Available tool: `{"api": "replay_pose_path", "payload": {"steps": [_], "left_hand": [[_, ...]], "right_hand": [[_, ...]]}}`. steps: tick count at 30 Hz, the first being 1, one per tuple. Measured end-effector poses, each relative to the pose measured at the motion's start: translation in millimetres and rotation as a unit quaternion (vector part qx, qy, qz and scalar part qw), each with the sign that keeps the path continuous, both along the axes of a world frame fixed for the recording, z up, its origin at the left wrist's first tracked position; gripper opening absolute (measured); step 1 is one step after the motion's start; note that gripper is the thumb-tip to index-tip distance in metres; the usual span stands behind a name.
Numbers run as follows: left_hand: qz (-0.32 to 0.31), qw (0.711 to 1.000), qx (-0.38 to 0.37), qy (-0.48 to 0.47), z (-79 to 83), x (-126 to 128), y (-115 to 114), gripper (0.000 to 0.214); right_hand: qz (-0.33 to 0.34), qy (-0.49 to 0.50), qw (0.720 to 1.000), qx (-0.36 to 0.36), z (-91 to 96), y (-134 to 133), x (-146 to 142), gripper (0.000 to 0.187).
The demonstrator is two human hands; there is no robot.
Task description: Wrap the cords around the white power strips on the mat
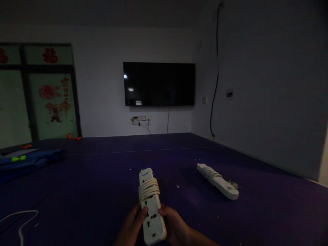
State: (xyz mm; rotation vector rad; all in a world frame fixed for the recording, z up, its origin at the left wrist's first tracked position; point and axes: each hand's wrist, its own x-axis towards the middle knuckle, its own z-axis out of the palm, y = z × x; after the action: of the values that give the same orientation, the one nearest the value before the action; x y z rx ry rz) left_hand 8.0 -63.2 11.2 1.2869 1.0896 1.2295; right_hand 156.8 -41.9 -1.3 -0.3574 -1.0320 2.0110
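Observation:
Between my two hands is a white power strip with its white cord wound in several turns round the upper half. My left hand grips its left edge, thumb on the socket face. On the opposite edge, my right hand is closed with the thumb along the side; its other fingers are partly hidden underneath. A second white power strip, also wrapped with its cord, lies on the purple surface to the right, apart from my hands.
The purple surface reaches the far wall, with small white scraps on it. Blue cloth lies at left, a loose white cable at lower left. A television hangs ahead; a black cable runs down the right wall.

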Motion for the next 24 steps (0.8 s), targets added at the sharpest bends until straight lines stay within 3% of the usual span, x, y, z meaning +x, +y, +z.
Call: {"api": "replay_pose_path", "payload": {"steps": [7, 16, 24], "left_hand": [[-0.036, 0.999, 0.001, 0.018, 0.1, -4.5, 3.7, 0.071], [-0.004, 1.0, 0.007, 0.025, -3.1, -2.8, 3.3, 0.073], [-0.013, 1.0, 0.015, 0.018, -1.8, -1.6, 1.2, 0.071]], "right_hand": [[0.002, -0.009, 1.0, 0.004, 1.5, -0.5, 0.7, 0.047], [-0.003, -0.014, 1.0, 0.012, 1.4, -0.4, -0.9, 0.047], [0.001, -0.014, 1.0, 0.011, 2.4, 0.2, -0.1, 0.048]]}}
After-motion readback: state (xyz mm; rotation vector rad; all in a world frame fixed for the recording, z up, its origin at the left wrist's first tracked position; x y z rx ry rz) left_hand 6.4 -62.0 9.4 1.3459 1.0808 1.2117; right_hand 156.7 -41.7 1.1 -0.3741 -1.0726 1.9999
